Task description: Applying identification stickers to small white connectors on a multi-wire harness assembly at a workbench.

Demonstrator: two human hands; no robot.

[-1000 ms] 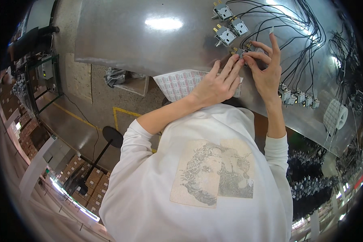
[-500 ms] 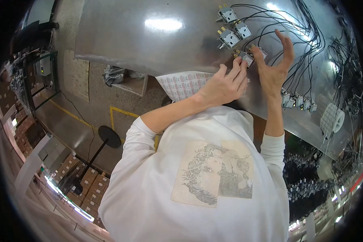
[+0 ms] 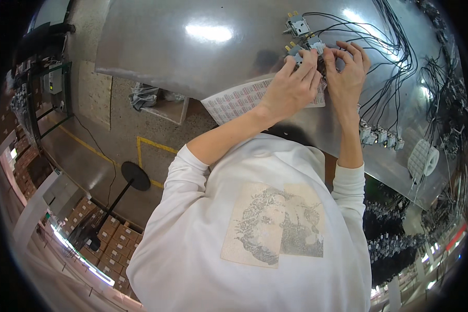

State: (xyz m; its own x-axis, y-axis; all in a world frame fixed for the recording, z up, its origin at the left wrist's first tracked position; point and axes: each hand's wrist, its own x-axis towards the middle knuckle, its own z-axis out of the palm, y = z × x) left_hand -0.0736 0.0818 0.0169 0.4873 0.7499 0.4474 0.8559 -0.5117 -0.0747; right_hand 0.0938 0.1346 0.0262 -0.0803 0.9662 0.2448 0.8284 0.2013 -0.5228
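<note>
My left hand [image 3: 292, 87] is closed, with its fingertips on a small boxy metal thermostat-like unit [image 3: 315, 46] with brass tabs and a black lead. From the other side, my right hand [image 3: 347, 74] holds the same unit's right edge between thumb and index finger, its other fingers curled loosely. Partly behind the left fingertips lies a second unit [image 3: 295, 50], and a third unit [image 3: 297, 25] rests farther off on the metal table. Below my left hand, a white sheet of printed labels [image 3: 239, 100] overhangs the table's near edge. Whatever lies between the palms is hidden.
Black leads [image 3: 395, 52] loop across the metal table [image 3: 156, 57] to the right. Several more units [image 3: 382, 136] stand in a row beside my right forearm, near a white roll [image 3: 424, 158]. At floor level are a tray [image 3: 166, 106] and a round black base [image 3: 135, 176].
Both hands have shifted slightly farther away, from the nearer units to the one behind. My right index finger, raised before, has come down, and more of the label sheet shows.
</note>
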